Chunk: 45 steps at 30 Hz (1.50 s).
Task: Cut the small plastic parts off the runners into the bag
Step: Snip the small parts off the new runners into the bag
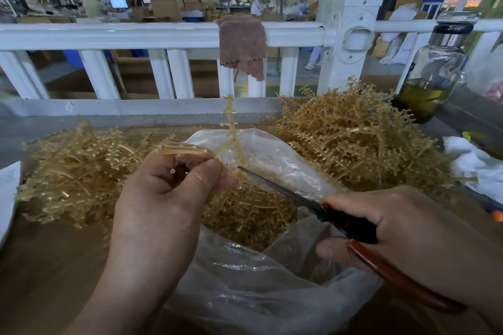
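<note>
Two heaps: runners (353, 139), light and tangly, on the table (49, 266), flanking the bag.
Bag (272, 288): clear, limp, mouth open upward.
Held runner (231, 122): thin, springy; left hand (163, 198) grip pinches its stem.
Scissors (299, 198): right hand (408, 231) grip round the handles, tip at a branch.
Parts (230, 102): tiny; seemingly still attached.

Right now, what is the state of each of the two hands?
Left hand: closed, gripping amber translucent plastic runners.
Right hand: closed around dark-bladed scissors with a red-brown handle.
</note>
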Tool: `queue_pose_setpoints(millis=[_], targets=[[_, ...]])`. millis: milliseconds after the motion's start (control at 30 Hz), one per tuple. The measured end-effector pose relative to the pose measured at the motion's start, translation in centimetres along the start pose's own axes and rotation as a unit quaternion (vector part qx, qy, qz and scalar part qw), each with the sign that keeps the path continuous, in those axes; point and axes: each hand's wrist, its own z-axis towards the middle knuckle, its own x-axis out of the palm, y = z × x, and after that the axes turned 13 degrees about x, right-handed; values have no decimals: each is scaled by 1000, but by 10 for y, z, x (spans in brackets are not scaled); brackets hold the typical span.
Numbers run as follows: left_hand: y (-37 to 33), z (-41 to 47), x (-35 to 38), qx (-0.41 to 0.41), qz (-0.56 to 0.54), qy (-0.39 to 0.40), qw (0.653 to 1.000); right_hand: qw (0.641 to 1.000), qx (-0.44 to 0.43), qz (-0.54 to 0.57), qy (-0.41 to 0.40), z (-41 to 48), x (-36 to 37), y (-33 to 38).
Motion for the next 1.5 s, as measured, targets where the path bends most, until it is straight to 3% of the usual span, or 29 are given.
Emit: queue_pose_setpoints(millis=[833,1167,1500], targets=[[-1,-3,-1,33,66,17,997,999,-17,-23,-25,-6,-2,3],[6,0,-2,-10,13,8,1000,999,-15,-27,-24,-4,-2,3],[18,6,-5,-118,-122,34,985,1000,-18,12,-22,-2,-2,2]])
